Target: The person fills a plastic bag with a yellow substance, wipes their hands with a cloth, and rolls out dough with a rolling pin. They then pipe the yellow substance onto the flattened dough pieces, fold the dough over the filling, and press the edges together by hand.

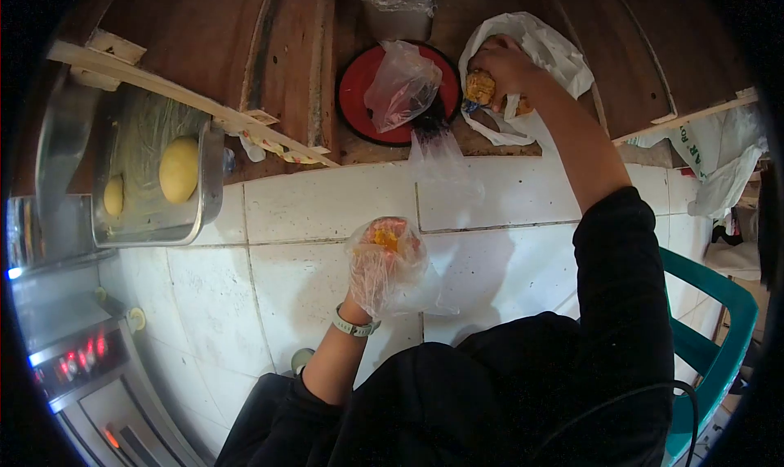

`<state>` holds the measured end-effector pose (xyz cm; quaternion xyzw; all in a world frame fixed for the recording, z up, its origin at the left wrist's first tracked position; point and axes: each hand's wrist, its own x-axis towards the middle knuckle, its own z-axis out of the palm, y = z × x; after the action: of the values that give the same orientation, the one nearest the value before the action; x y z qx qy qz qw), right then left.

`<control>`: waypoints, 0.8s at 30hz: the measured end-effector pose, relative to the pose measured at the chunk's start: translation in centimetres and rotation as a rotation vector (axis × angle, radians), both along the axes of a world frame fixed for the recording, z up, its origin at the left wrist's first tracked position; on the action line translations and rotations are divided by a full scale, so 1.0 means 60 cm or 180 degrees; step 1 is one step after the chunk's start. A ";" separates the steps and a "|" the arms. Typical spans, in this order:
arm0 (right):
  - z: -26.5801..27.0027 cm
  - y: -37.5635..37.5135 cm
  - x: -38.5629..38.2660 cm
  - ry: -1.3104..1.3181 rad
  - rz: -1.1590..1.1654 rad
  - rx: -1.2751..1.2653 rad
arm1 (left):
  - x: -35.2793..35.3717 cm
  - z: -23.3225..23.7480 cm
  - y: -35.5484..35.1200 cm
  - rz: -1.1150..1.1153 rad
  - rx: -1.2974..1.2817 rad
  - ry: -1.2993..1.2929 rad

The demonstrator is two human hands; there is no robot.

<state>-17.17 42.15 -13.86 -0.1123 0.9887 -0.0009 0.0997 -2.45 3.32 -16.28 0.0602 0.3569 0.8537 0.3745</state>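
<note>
My left hand [384,259] is inside a clear plastic bag [408,279], its fingers curled around an orange-yellow food piece [386,238]. At the upper right my right hand [506,65] reaches into a white plastic bag [559,46]. Its fingers are closed by a golden-brown food piece [480,86]; some fingertips are hidden. A crumpled clear bag [403,87] lies on a red round plate [353,91] between the hands' far sides. Another clear bag [445,161] hangs over the wooden edge below the plate.
A metal tray [214,177] with two yellow dough balls [179,170] is at the left. A metal container [398,16] stands behind the plate. An oven [122,393] is at lower left, a green chair [719,304] at right. Wooden edges border the shelf.
</note>
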 end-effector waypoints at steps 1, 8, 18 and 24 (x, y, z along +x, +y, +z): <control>-0.005 0.000 0.002 0.0096 -0.0064 -0.0005 | 0.000 0.003 -0.001 -0.0028 0.0078 -0.0147; -0.011 -0.002 0.017 0.0369 -0.0230 0.0268 | -0.001 0.020 0.004 0.0040 -0.0318 0.0324; -0.061 0.015 0.083 0.1699 0.0023 -0.0491 | -0.051 0.024 0.057 -0.0328 -0.0629 0.0577; -0.059 0.012 0.131 0.1795 0.0132 -0.0997 | -0.099 0.050 0.130 -0.0341 -0.1210 0.1940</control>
<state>-9.31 42.90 -17.41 -0.1422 0.9627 -0.1199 -0.1967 -8.37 11.12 -13.27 0.2599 0.6008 0.6941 0.2996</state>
